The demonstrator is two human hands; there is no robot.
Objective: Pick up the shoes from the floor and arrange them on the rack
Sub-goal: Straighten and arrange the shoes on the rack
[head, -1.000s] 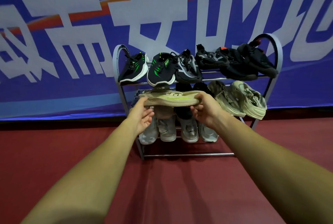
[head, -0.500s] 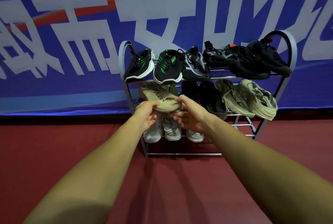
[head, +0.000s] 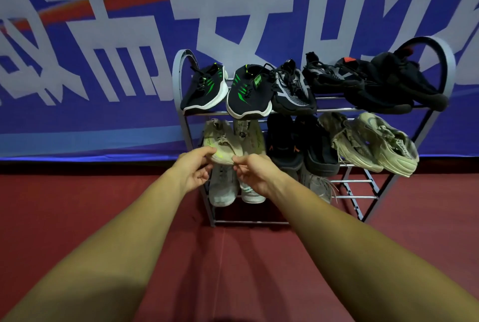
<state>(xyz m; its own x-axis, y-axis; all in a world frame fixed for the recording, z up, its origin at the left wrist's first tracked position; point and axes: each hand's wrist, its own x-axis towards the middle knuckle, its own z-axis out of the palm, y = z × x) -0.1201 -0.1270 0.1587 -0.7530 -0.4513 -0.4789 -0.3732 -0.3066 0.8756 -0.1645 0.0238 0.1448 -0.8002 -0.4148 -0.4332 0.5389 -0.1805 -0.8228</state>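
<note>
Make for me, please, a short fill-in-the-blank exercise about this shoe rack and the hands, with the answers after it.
1. The left hand and the right hand hold one beige shoe at the ____ shelf of the rack.
2. The two leftmost shoes on the top shelf are black with ____ stripes.
3. The floor is dark ____.
Answers: middle; green; red.
</note>
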